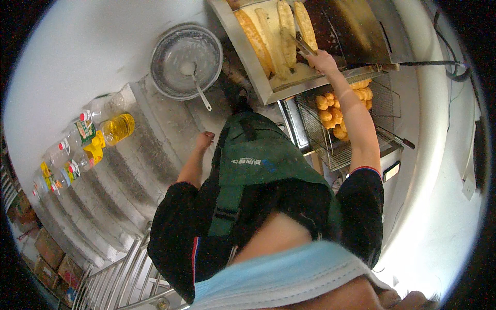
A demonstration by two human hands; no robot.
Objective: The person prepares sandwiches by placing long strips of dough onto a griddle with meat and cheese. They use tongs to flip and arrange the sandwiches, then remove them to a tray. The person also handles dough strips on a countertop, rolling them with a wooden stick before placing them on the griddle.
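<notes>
My right hand (pixel 322 62) is closed around a pair of metal tongs (pixel 306 45), whose tips reach down among long dough sticks (pixel 286 33) in a metal fryer full of oil (pixel 302 73). One stick at the fryer's left side (pixel 252 37) is browner than the pale ones beside it. My left hand (pixel 206 138) hangs low beside my green apron (pixel 267 155), over the steps, and touches no object that I can see; its fingers look curled, but their exact pose is unclear.
Golden fried dough pieces (pixel 331 112) fill part of a wire basket (pixel 317 143) right of the apron. A large metal basin (pixel 186 46) with a ladle (pixel 199 91) stands left of the fryer. Oil bottles (pixel 118 128) line the concrete steps (pixel 131 170). A metal railing (pixel 120 277) runs behind.
</notes>
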